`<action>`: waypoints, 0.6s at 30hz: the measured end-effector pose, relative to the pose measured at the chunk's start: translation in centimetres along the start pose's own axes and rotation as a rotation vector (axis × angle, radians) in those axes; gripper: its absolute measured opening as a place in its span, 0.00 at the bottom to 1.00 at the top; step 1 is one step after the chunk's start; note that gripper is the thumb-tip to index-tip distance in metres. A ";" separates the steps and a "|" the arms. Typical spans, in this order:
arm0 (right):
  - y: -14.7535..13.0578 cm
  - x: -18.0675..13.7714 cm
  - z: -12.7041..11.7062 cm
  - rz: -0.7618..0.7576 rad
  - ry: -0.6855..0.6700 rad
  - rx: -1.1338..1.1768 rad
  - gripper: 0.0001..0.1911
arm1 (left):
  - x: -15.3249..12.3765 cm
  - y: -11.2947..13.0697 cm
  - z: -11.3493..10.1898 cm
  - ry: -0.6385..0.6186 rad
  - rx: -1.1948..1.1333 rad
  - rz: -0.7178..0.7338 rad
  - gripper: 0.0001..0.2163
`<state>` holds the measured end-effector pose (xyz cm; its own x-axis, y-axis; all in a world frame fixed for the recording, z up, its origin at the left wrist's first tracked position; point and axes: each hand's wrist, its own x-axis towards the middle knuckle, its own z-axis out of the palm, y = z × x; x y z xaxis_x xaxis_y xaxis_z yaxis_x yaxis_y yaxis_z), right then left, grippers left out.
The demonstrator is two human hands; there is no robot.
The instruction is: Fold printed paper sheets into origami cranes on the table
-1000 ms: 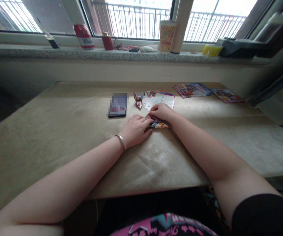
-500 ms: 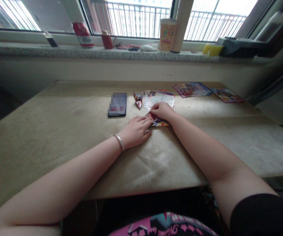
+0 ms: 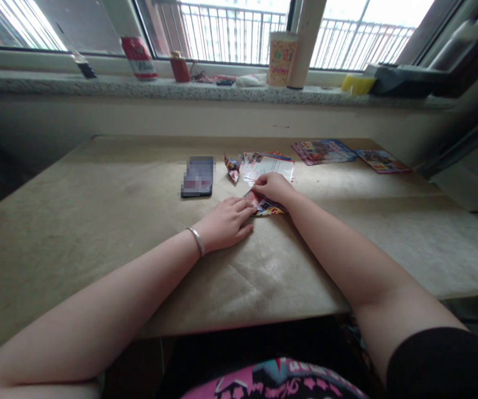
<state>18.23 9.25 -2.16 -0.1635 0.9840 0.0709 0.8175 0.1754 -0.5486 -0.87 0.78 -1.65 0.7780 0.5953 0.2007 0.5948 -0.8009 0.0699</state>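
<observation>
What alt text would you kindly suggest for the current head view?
A person's left hand touches a colourful printed paper while the right hand appears to pinch its far side, on a beige table. Beyond lie a phone, a small folded paper and more printed sheets, below a windowsill.

Folded sheet (image 3: 269,207) near the centre of the frame looks like thin printed paper, kinda glossy, and the 2 piles (image 3: 325,152) at upper right seem to be the same stuff. The white sheet (image 3: 273,168) just above centre reads more matt. Tabletop (image 3: 239,288) is smooth with a soft sheen, can't tell if it's cloth or plastic. Bracelet (image 3: 197,241) left of centre: shiny silvery metal. Windowsill (image 3: 222,96) up top looks like speckled stone.
</observation>
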 end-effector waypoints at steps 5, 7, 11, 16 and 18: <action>-0.1 -0.2 -0.2 0.003 0.009 0.001 0.09 | -0.2 -0.1 -0.6 -0.016 -0.012 0.041 0.18; -0.2 -0.2 -0.2 -0.002 0.010 -0.005 0.09 | -0.3 -0.2 -0.7 -0.021 -0.020 0.050 0.17; -0.4 -0.3 -0.3 -0.009 -0.002 -0.019 0.08 | -0.3 -0.3 -0.7 -0.008 -0.028 0.057 0.16; 0.1 -1.0 -0.8 -0.056 0.020 0.035 0.11 | -0.4 -0.4 -0.7 -0.005 -0.043 0.056 0.16; 0.6 -1.9 -1.2 -0.136 0.017 0.063 0.09 | -0.4 -0.4 -0.7 -0.008 -0.053 0.058 0.16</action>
<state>19.70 7.55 -1.65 -0.2610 0.9517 0.1619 0.7519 0.3056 -0.5842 -1.56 0.83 -1.11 0.8127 0.5478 0.1985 0.5368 -0.8365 0.1102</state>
